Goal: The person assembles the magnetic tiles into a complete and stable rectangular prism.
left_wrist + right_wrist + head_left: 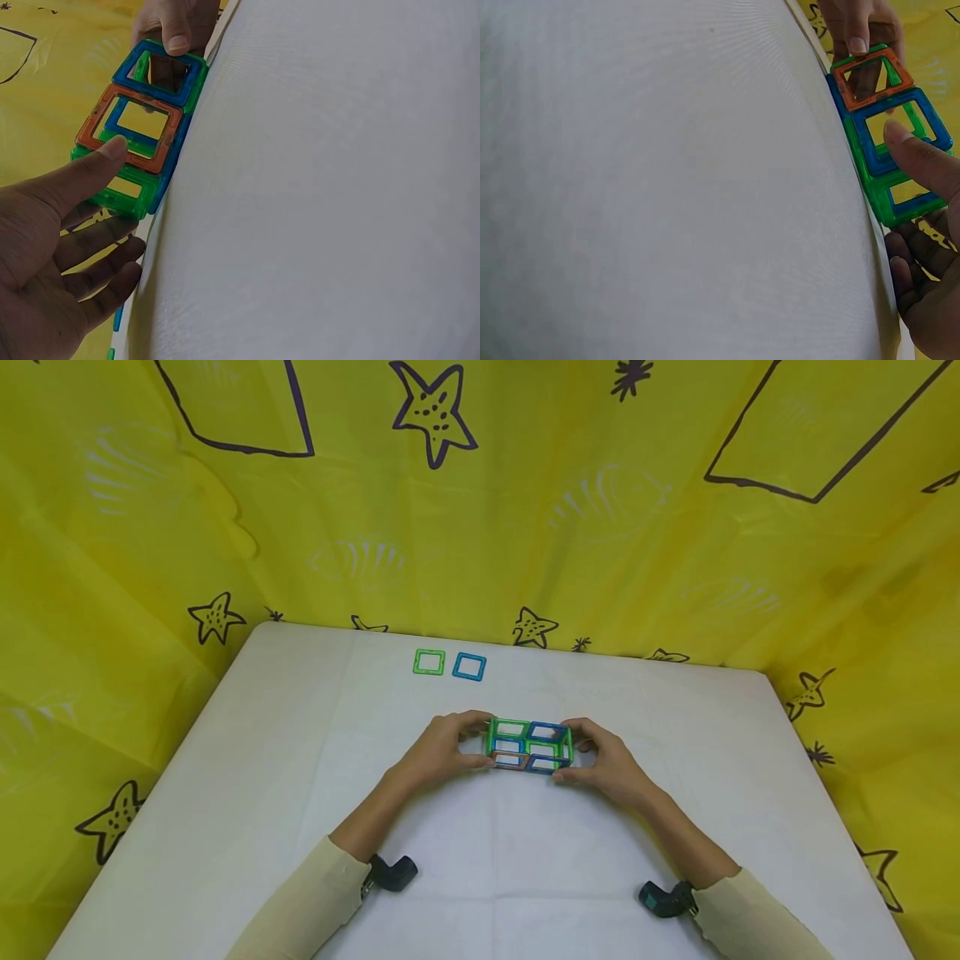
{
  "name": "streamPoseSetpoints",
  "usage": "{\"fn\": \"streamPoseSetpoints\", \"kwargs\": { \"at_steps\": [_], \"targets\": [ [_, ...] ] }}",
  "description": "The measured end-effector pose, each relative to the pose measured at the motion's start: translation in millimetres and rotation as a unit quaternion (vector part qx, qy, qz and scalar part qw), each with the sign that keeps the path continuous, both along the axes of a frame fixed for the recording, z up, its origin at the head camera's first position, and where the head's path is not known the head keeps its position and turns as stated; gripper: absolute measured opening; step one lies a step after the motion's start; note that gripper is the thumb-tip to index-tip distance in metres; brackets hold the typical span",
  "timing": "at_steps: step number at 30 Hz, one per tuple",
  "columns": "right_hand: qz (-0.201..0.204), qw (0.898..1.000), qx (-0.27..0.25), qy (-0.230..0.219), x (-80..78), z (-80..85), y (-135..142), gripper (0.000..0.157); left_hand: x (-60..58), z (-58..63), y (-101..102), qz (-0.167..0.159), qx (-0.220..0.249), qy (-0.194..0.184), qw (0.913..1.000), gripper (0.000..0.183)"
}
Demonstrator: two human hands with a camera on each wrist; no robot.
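A box-like frame of magnetic tiles (527, 766), with green, blue and orange square outlines, stands on the white table between both hands. My left hand (442, 747) grips its left end, thumb on the near side and fingers behind. At the opposite end, my right hand (611, 766) holds it the same way. In the left wrist view the left thumb lies by the orange tile (174, 124). The right wrist view has the right thumb pressed against a blue tile (870, 142). The far fingers are partly hidden behind the tiles.
Two loose square tiles, one green (429, 673) and one blue (469, 678), lie flat near the table's back edge. The white table (480, 877) meets a yellow patterned curtain (480, 527) at the back and sides. Black wrist devices (396, 873) sit at both sleeves.
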State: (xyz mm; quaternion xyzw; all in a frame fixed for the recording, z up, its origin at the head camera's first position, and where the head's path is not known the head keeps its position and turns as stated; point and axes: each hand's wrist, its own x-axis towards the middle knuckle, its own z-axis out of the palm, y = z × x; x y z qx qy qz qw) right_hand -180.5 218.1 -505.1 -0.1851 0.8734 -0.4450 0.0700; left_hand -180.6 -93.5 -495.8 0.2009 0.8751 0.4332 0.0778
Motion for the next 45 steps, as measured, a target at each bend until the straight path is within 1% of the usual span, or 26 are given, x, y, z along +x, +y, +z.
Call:
{"fn": "streamPoseSetpoints", "kwargs": {
  "at_steps": [7, 14, 20, 26, 32, 35, 38, 41, 45],
  "targets": [
    [-0.002, 1.000, 0.000, -0.004, 0.3, 3.3, 0, 0.071, -0.6, 0.4, 0, 0.002, -0.010, 0.003, 0.9999, 0.066],
    [-0.003, 1.000, 0.001, -0.001, -0.6, 3.3, 0, 0.072, -1.0, 3.2, -4, -0.003, -0.007, -0.011, 0.9999, 0.065],
    [-0.002, 1.000, 0.001, -0.004, 0.2, 1.4, 2, 0.071, -2.0, 2.2, -9, 0.007, -0.011, -0.014, 0.9998, 0.062],
    [-0.002, 1.000, -0.004, -0.011, 1.0, 2.2, 1, 0.072, -5.5, 0.6, -15, 0.040, -0.014, 0.008, 0.9991, 0.054],
    [0.002, 1.000, -0.004, -0.006, 0.0, 0.9, 2, 0.071, -8.6, 5.0, -20, 0.087, -0.018, 0.028, 0.9957, 0.046],
    [0.002, 1.000, -0.006, -0.009, -0.6, 0.8, 1, 0.071, -10.4, 6.1, -22, 0.112, -0.022, 0.026, 0.9931, 0.045],
    [0.004, 1.000, -0.009, -0.012, -1.0, 0.7, 1, 0.072, -12.3, 7.0, -24, 0.130, -0.025, 0.017, 0.9911, 0.046],
    [0.005, 1.000, -0.010, -0.012, -1.1, 0.6, 1, 0.072, -16.1, 6.6, -28, 0.141, -0.024, 0.013, 0.9897, 0.046],
    [0.005, 1.000, -0.007, -0.010, -0.1, 0.8, 1, 0.072, -24.3, 4.6, -34, 0.146, -0.019, 0.014, 0.9891, 0.047]
  ]
}}
